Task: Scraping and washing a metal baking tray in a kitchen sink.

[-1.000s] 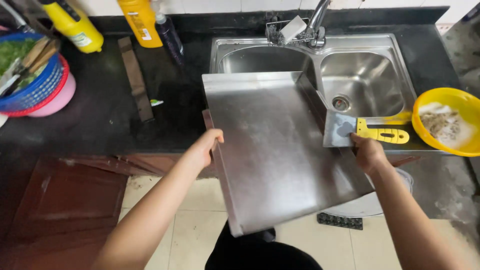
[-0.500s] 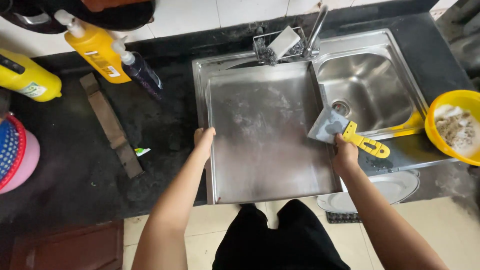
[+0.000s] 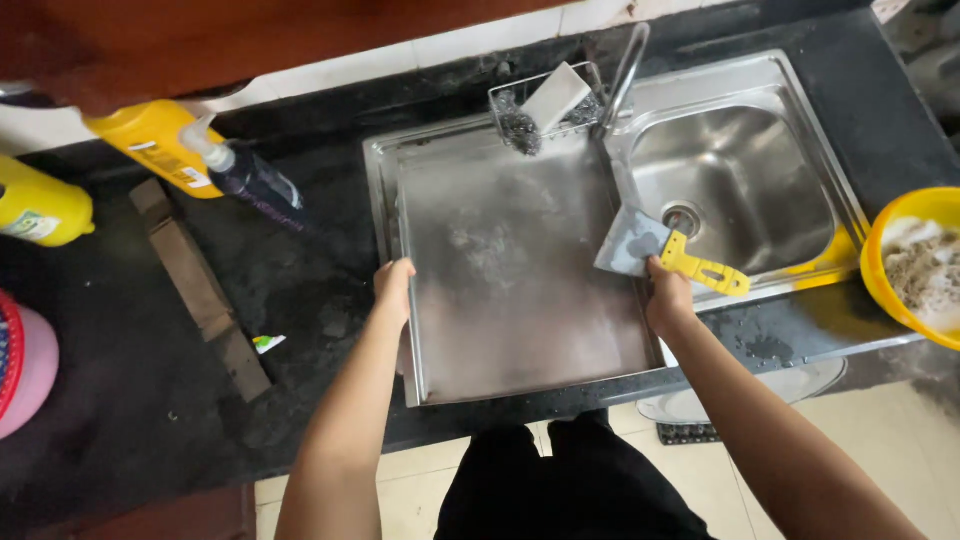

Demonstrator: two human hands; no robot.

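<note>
A large square steel tray (image 3: pixel 510 270) lies flat over the left basin of a double sink. My left hand (image 3: pixel 394 285) grips the tray's left rim. On the tray's right rim rests my right hand (image 3: pixel 667 298), which also holds a scraper (image 3: pixel 660 250) with a yellow handle and a wide metal blade. The blade points up and left over the divider between the basins. The tray's face looks dull with pale smears near its middle.
The right basin (image 3: pixel 735 185) has a bare drain. A tap (image 3: pixel 625 65) and a wire rack with a sponge (image 3: pixel 555 100) stand behind. A yellow bowl (image 3: pixel 915 265) sits at right. Yellow bottles (image 3: pixel 150 150), a dark spray bottle (image 3: pixel 250 175) and a wooden strip (image 3: pixel 200 285) lie on the black counter.
The tray has gone from tilted and hanging off the counter edge to lying flat over the left basin. Both hands moved forward with it, the scraper still in the right.
</note>
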